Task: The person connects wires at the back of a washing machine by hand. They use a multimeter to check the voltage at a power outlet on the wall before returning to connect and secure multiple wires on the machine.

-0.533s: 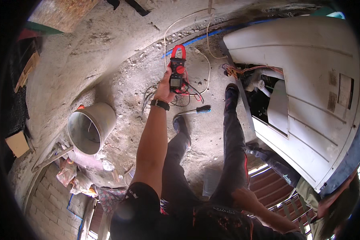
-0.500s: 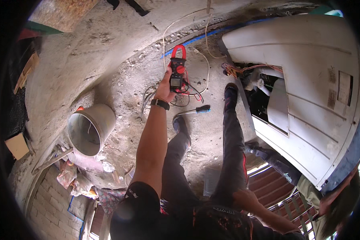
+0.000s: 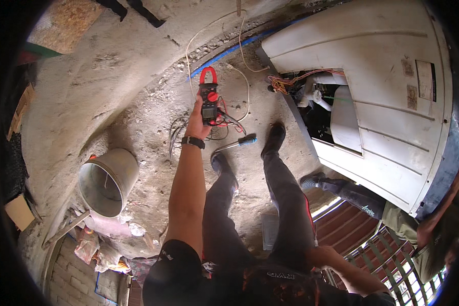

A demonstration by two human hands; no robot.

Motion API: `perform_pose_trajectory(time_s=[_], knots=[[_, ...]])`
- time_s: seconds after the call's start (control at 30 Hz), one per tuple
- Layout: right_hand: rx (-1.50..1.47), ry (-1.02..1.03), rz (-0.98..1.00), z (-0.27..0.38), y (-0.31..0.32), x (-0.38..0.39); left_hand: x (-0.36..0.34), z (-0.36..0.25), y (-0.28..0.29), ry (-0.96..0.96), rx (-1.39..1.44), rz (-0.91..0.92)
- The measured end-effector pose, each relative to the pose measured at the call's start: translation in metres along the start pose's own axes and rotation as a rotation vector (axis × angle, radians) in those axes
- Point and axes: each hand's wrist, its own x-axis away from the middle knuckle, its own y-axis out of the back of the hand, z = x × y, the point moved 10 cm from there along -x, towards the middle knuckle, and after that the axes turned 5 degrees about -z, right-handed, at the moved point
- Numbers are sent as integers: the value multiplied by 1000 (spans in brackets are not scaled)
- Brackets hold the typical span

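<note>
My left hand (image 3: 197, 117) grips a red-and-black clamp meter (image 3: 209, 99), jaw pointing up, held out over a tangle of black and red leads (image 3: 226, 122). A screwdriver (image 3: 244, 141) with a blue-black handle lies on the concrete by my feet. My right hand (image 3: 324, 257) rests low by my right thigh, its fingers curled; whatever they hold, if anything, is hidden. To my right stands a white appliance housing (image 3: 390, 143) with a rectangular opening showing bundled orange wires (image 3: 285, 81) and white piping (image 3: 316, 94).
A grey bucket (image 3: 86, 188) sits at left beside a wooden stick (image 3: 66, 228) and plastic bags (image 3: 89, 247). A blue pipe (image 3: 224, 53) and pale cable run along the curved concrete edge. Another person's leg (image 3: 355, 198) extends beside the housing. Barred metalwork (image 3: 403, 260) is at lower right.
My view has shifted, so the housing and wall sit further left in the picture. The meter is lower in the picture, still in my left hand. My right foot has moved down and left.
</note>
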Motion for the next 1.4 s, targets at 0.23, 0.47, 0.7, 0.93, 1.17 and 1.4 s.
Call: perform_pose_trajectory(time_s=[0.23, 0.47, 0.7, 0.93, 1.17, 1.4], knots=[[-174, -248, -471, -47, 58, 52, -3, 10, 25, -62, 0, -78], [-75, 29, -37, -65, 10, 18, -38, 28, 18, 5, 17, -87], [-280, 217, 196, -61, -63, 43, -81, 26, 26, -14, -116, -164], [-301, 259, 204, -47, 67, -77, -178, 40, 59, -146, -436, -249], [-212, 243, -887, -88, 280, -192, -302, 30, 182, -291, -320, -407], [-145, 260, -1120, -78, 321, -197, -311, -15, 187, -343, -1445, -868]])
